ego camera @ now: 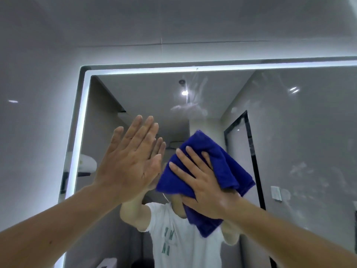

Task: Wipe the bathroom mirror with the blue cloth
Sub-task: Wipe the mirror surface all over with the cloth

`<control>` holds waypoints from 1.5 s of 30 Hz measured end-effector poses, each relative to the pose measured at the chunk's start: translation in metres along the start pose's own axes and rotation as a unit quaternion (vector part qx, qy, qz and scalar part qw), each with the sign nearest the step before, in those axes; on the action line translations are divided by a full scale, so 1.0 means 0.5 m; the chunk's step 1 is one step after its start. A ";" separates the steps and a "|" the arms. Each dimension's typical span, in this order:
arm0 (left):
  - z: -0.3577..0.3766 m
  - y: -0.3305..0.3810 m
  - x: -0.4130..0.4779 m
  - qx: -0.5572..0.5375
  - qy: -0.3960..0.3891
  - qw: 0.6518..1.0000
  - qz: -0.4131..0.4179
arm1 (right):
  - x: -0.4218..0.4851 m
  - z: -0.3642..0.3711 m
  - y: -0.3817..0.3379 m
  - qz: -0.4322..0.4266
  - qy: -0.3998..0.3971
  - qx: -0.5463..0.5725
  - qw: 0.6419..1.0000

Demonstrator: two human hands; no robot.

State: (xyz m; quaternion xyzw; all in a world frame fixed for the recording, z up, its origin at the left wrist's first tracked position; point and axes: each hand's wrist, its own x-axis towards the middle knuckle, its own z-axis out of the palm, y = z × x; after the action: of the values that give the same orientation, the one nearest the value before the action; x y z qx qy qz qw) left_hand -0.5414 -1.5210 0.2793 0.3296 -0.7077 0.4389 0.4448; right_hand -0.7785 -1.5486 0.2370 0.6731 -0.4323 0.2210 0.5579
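Note:
The bathroom mirror (293,136) has a lit white border and fills most of the view. My right hand (201,180) lies flat on the bunched blue cloth (226,165) and presses it against the glass near the mirror's middle, fingers straight and spread. Part of the cloth hangs below my palm. My left hand (131,159) is just left of the cloth, fingers straight and together, its palm flat against the glass. Pale smears show on the glass at the upper centre (191,109) and at the right (301,171).
Grey glossy wall tiles (38,113) surround the mirror to the left and above. The reflection shows a person in a white T-shirt, a dark-framed door and a ceiling light. The mirror's left lit edge (77,132) lies close to my left hand.

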 end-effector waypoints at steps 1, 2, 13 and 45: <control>-0.002 0.005 -0.001 0.003 0.002 1.000 0.005 | -0.024 -0.001 0.024 -0.026 -0.017 -0.012 0.999; -0.004 0.007 0.000 0.004 0.003 1.000 0.009 | -0.039 -0.007 0.052 -0.051 -0.035 -0.026 0.998; -0.022 0.000 0.068 0.009 0.001 1.000 0.001 | 0.181 -0.097 0.255 0.140 0.020 0.033 0.989; -0.046 -0.016 0.184 -0.065 0.073 0.994 -0.041 | 0.107 -0.050 0.094 -0.065 -0.071 0.061 0.993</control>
State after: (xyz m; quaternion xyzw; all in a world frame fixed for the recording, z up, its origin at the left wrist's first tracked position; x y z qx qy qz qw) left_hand -0.5623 -1.5102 0.3716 0.2952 -0.6862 0.3964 0.5337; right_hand -0.7844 -1.5431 0.3120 0.7464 -0.4116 0.1616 0.4973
